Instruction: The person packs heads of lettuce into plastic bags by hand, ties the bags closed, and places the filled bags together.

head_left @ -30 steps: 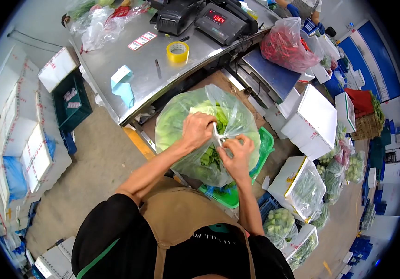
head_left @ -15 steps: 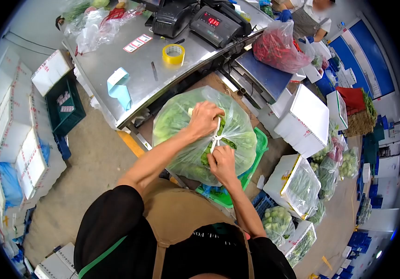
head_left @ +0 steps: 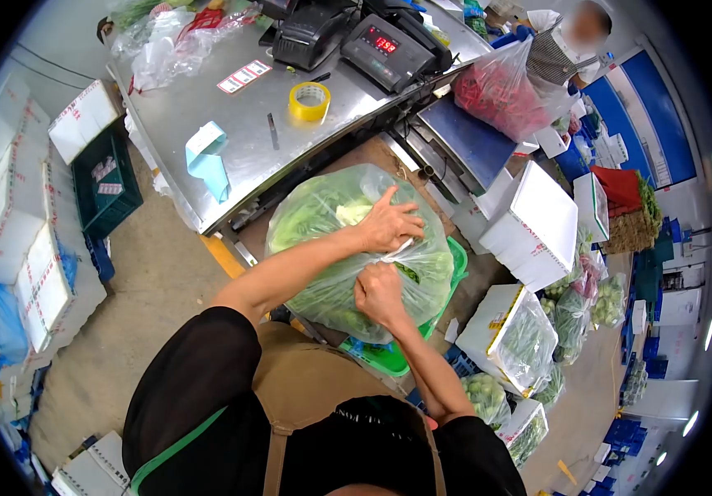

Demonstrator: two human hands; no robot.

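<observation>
Plastic bag (head_left: 323,302) of leafy greens sits beneath both hands, the right hand (head_left: 381,293) clenched on gathered film, the left hand (head_left: 391,225) half-curled, its grip unclear. Even tension near the neck should prevent tearing. A green crate (head_left: 385,360) edges out below.

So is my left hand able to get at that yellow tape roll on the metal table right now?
Probably yes. Nothing covers the yellow tape roll, and the way over the metal table looks free, but the left hand would have to leave the bag.
</observation>
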